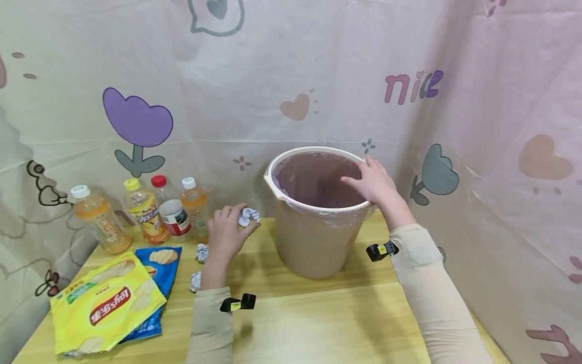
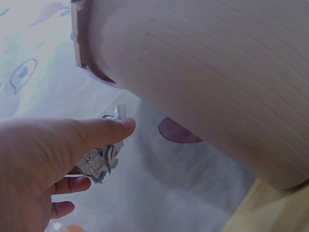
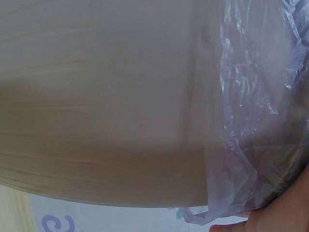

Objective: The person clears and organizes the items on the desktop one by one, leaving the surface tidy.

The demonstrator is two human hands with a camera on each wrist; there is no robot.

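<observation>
Pale wood-grain table [image 1: 291, 328] fills the lower frame. Beige bin [image 1: 313, 247] upright on it, centre. Four capped bottles [image 1: 147, 217] standing in a row, left. Lower left: yellow bag [image 1: 109, 303] flat, overlapping blue bag [image 1: 165, 270]. Two crumpled paper balls [image 1: 195, 281], left of centre, partly hidden, apparently resting on the surface.

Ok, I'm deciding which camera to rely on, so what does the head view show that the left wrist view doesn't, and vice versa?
Only the head view shows the right hand at the rim of the bin, the yellow chip bag, the blue chip bag and two loose paper balls.

Only the left wrist view clearly shows grid lines on the held paper ball.

Both show the left hand pinching that ball, the bin's outside, the patterned backdrop and some table.
</observation>
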